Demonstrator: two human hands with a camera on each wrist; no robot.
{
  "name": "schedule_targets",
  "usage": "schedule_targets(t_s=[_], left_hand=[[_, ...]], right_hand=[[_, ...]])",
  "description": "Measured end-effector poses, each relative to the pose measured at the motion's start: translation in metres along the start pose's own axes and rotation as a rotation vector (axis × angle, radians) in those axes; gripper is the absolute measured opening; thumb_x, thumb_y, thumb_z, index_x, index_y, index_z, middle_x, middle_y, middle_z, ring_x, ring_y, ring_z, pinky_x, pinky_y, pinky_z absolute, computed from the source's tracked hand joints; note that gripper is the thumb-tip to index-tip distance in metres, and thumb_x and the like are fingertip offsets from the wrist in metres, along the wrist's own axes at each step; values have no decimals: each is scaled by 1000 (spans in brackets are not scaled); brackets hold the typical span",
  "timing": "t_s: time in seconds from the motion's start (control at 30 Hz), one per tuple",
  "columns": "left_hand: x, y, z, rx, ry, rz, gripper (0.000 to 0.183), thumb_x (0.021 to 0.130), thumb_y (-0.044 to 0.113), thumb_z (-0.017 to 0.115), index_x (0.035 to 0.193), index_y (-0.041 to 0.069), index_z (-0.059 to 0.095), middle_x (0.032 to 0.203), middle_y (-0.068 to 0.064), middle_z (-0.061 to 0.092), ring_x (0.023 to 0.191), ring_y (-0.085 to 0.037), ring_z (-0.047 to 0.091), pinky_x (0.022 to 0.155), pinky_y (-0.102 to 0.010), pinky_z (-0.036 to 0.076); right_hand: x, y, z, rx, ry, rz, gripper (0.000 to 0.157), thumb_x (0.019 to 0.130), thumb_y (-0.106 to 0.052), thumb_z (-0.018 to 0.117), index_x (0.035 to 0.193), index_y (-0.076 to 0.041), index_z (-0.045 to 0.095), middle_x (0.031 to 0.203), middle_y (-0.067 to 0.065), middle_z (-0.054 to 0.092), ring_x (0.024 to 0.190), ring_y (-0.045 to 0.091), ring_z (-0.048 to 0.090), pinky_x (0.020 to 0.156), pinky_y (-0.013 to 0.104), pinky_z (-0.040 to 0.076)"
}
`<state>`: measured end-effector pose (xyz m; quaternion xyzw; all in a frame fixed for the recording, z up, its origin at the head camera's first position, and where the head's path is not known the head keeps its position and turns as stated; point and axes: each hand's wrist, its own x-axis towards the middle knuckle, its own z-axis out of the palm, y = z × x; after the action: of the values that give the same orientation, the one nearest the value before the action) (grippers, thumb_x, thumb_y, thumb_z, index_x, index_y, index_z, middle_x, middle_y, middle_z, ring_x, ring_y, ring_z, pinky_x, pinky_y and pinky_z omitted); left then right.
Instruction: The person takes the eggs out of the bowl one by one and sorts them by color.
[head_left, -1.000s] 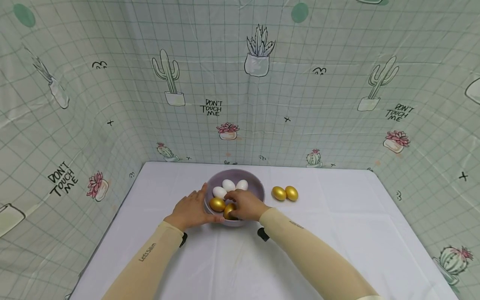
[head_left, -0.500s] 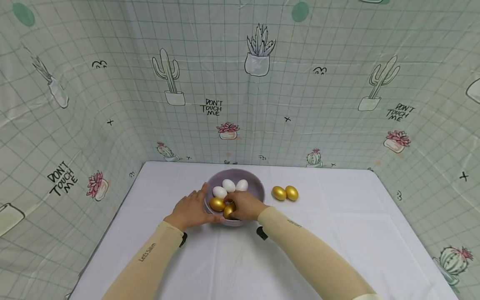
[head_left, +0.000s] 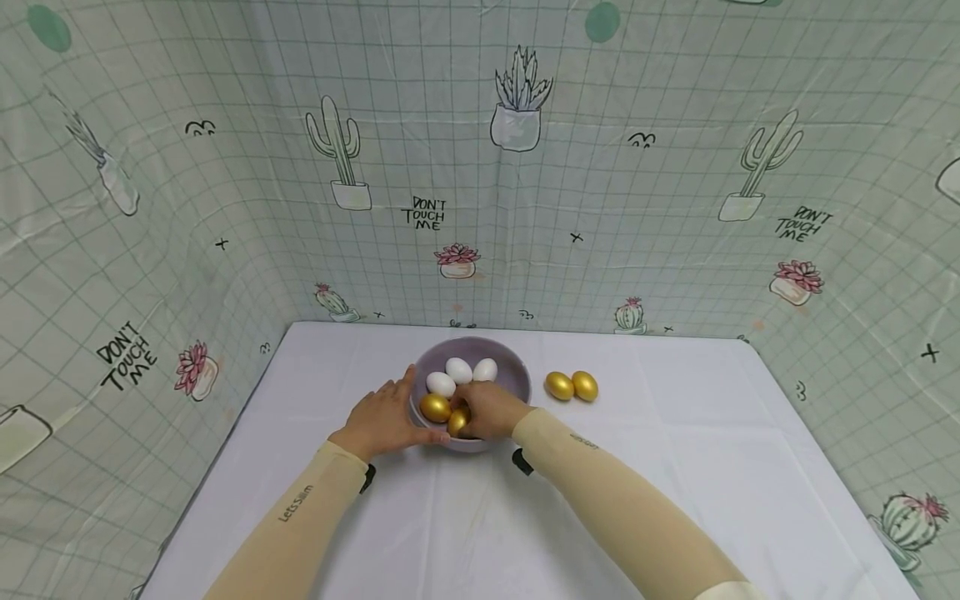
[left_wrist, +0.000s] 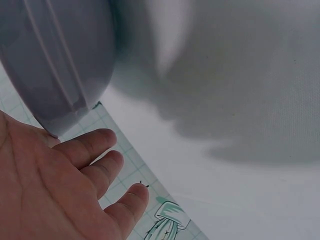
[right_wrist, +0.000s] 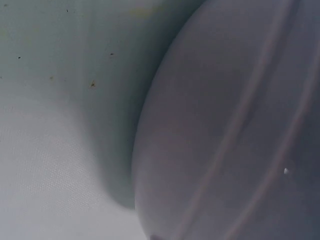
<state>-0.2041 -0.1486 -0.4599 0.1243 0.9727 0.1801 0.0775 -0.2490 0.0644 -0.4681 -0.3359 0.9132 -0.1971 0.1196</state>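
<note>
Two gold eggs [head_left: 559, 386] lay beside the bowl [head_left: 467, 447], three white eggs [head_left: 458, 371] and a gold egg [head_left: 434, 407] sat inside, spread left hand [head_left: 384, 422] touched its rim, right hand [head_left: 491, 410] gripped another gold egg [head_left: 457, 422] there.

High head view forward-down, 2 wrist close-ups, purple bowl [head_left: 513, 380] in all

Greyish-purple bowl [right_wrist: 190, 110], wall ridged — pale cloth [right_wrist: 45, 170] beside, shadowed, specked.

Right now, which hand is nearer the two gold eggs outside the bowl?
Right. The right hand is in the bowl, left of those gold eggs; the left hand is farther left, against the bowl.
</note>
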Motion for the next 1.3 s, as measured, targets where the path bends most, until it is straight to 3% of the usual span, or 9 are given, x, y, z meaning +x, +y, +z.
schedule_targets(t_s=[0.8,1.3], left_hand=[[-7,3,7,1,14,-12,134,68,84,67,158,0,15,150,-27,40,139,-45,36,109,-58,32],[-10,5,10,12,27,-12,135,67,86,65,158,0,15,150,-26,40,138,-45,37,108,-58,34]], right_hand=[[-2,5,9,16,-7,26,35,84,-23,82,114,-11,69,105,-1,69,93,13,61,91,30,49],[-6,7,11,4,52,-8,34,80,-19,81,111,-10,69,100,-2,68,87,12,59,85,29,49]])
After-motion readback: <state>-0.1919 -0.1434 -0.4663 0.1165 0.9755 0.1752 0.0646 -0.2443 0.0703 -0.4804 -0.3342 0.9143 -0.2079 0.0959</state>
